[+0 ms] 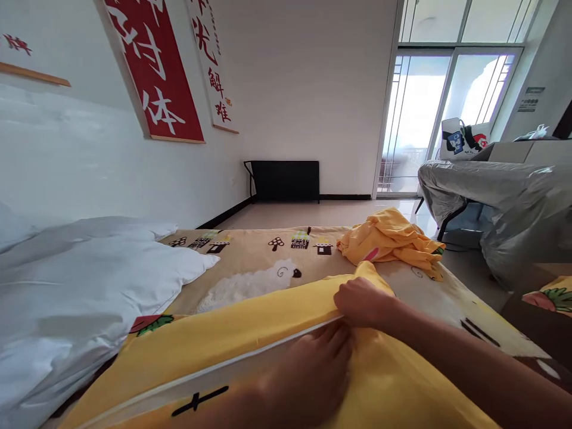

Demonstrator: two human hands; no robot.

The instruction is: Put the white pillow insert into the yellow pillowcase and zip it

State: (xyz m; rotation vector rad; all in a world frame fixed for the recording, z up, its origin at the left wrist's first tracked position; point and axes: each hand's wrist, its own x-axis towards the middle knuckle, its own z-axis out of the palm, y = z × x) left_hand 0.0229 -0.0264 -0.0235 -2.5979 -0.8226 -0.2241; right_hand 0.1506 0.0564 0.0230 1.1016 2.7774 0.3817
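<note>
Yellow cover (210, 322) is right in front, spread over the near part of the patterned blanket (250, 239), white-edged opening running diag. along it. L hand (313, 369) is at the opening, blurred, fingertips hidden under the edge; can't tell if its grip is clenched. R hand (361, 301), just above & beyond it, has its grip closed on the cover, a bunched corner poking up past the knuckles. White pillows (102, 286) crowd the cover's L end. Beyond, the cover blocks part of the blanket's sheep print; an orange cloth (388, 235) lies heaped just past R hand, at the blanket's far R. Farther R: plastic-wrapped furniture (500, 182) w/ a printed bag (465, 141) on top. Far wall: black panel (286, 180), glass door (413, 122) to its R.
</note>
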